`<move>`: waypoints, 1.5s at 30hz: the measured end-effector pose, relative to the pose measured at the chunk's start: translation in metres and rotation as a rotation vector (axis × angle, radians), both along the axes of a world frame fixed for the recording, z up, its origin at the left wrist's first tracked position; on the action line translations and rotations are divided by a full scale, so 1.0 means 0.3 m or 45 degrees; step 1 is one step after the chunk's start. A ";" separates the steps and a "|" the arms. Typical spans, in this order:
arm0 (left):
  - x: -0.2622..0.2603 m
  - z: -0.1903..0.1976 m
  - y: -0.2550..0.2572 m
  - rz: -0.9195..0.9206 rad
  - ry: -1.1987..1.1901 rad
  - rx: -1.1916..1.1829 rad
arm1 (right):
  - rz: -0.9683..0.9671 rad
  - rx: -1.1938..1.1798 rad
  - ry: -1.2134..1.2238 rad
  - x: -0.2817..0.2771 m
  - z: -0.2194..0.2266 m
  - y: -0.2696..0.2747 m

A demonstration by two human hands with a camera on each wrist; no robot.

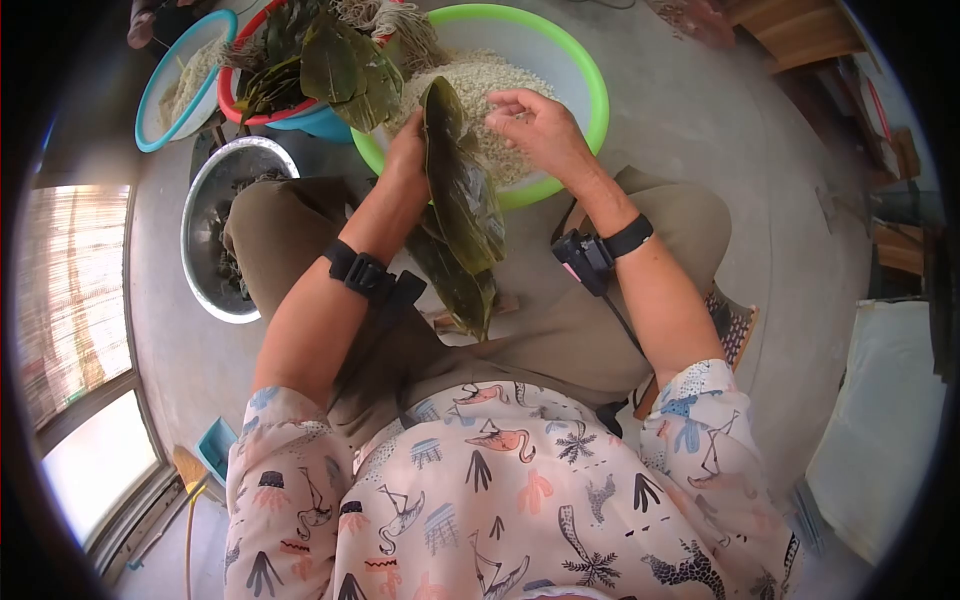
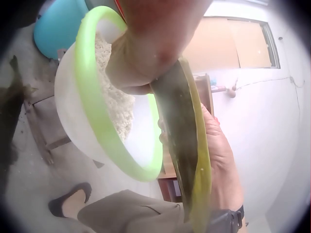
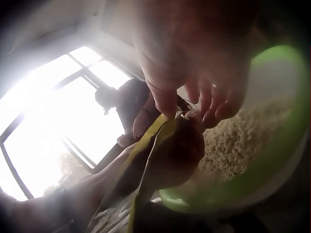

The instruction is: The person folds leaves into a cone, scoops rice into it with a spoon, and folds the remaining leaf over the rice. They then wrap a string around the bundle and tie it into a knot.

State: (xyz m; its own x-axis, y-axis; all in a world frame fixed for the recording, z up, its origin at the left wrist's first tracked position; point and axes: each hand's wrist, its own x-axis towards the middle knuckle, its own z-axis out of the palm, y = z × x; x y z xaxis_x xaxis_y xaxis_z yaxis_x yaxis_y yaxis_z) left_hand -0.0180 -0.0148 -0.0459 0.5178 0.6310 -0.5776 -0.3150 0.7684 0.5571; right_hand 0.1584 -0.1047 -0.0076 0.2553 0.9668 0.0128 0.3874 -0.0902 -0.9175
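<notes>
At centre of the head view, the left hand (image 1: pixel 408 150) grips the long folded leaves (image 1: pixel 462 215) over the green basin (image 1: pixel 590 75) of rice (image 1: pixel 470 85). The right hand (image 1: pixel 535 125), fingers loosely curled, hovers above the rice — filling seems just starting; wrapping and tying remain.

Your head view was evenly daylit and sharp, with fisheye bending and black vignetting at every edge. Your right wrist view was blown out by the window (image 3: pixel 63 121) at 9 o'clock, the hand dark and blurred. Your left wrist view was soft and hazy.
</notes>
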 end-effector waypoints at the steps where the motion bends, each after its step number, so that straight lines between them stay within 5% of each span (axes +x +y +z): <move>1: -0.017 0.010 -0.008 -0.030 -0.054 0.005 | -0.007 0.014 -0.026 0.024 -0.009 0.005; 8: -0.109 0.045 -0.031 0.072 -0.009 -0.059 | 0.008 -0.006 -0.220 0.022 -0.028 -0.008; 11: -0.133 0.034 -0.023 0.131 -0.053 -0.115 | 0.128 0.032 -0.040 -0.066 0.067 -0.024; 14: -0.134 0.070 -0.027 0.165 -0.013 -0.098 | 0.253 -0.240 0.190 -0.120 0.113 -0.047; 16: -0.134 0.062 -0.017 0.181 -0.039 -0.118 | 0.486 -0.256 -0.285 -0.138 0.120 -0.058; 18: -0.130 0.066 -0.026 0.161 -0.035 -0.076 | 0.518 -0.224 -0.277 -0.140 0.110 -0.068; 21: -0.164 0.130 -0.051 -0.029 -0.117 -0.182 | 0.327 -0.281 0.166 -0.112 0.119 -0.053; 24: -0.223 0.181 -0.126 -0.295 -0.247 -0.230 | 0.186 -0.177 0.091 -0.059 0.033 -0.040; 29: -0.200 0.264 -0.302 -0.366 -0.120 -0.363 | 0.484 0.164 -0.528 -0.107 -0.068 -0.041; 40: -0.204 0.275 -0.338 -0.451 -0.153 -0.330 | 0.762 0.074 -0.759 -0.203 -0.141 0.074; 45: -0.201 0.292 -0.329 -0.467 -0.129 -0.287 | 0.904 -0.241 -0.933 -0.219 -0.135 0.114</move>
State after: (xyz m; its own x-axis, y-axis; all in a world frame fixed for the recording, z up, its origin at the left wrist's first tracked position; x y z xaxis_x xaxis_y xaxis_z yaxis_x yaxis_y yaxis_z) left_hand -0.0783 -0.1136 0.0418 0.7449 0.2591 -0.6148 -0.0431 0.9382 0.3433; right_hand 0.0927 -0.0704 -0.0482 -0.3830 0.8939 -0.2327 0.8650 0.2586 -0.4300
